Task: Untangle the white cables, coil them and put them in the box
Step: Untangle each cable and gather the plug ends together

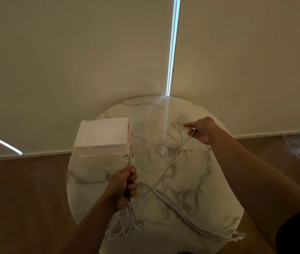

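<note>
On table (206, 195): 1 box (101, 136); L hand (125, 186), R hand (202, 130) grip cables (182, 208).

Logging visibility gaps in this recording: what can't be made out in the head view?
- Inside of the box: hidden by its own pale top, head view.
- How many white cables the left hand grips: its grip covers them.
- Crossings in the tangle by the right hand: thin, pale against the marble table.
- Plugs at the table's near edge: blurred, too small to type.
</note>
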The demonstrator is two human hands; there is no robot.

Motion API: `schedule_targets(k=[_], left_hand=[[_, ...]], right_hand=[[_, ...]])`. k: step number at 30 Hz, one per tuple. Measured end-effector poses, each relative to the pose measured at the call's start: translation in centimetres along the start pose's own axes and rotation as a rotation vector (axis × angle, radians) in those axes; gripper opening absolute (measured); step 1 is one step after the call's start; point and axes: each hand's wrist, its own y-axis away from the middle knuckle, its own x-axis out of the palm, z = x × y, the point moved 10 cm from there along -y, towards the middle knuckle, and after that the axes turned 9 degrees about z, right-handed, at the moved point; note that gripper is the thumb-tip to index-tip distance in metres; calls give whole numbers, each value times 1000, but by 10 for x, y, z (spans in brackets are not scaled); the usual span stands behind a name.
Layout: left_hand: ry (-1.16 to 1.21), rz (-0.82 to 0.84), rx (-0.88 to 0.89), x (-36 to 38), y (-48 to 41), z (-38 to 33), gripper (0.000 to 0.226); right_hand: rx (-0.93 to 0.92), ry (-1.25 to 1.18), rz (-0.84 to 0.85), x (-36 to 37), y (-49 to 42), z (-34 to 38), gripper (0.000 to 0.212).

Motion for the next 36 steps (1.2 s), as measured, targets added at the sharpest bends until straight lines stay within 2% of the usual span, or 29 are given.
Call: schedule_targets(k=[4,7,9,11,13,15,19,23,27,31,36], left_hand=[[-7,-2,6,0,-1,0,35],[0,2,7,0,-3,2,35],[2,7,6,0,-4,4,35],[7,8,6,1,-4,4,35],[10,10,2,3,-4,5,35],[11,15,2,4,-5,5,35],[15,17,2,4,-4,7,34],[14,23,8,4,-3,8,34],[10,25,7,4,-2,11,34],[16,36,-1,4,-1,14,35],[10,50,-1,7,0,16,34]], right_hand=[[132,29,-26,-15,3,-39,13],[-62,-168,75,-11,3,-23,25],[-202,-304,173,-5,11,-4,24],[-175,-250,208,-2,14,-8,22],[-41,-74,174,-7,13,-34,18],[-12,40,135,-14,13,-47,18],[-229,-137,184,-15,25,-35,22],[-206,-118,152,-25,33,-53,24],[-228,-255,313,-21,42,-58,26],[-64,-11,280,-21,42,-69,29],[-195,-16,397,3,49,-35,23]])
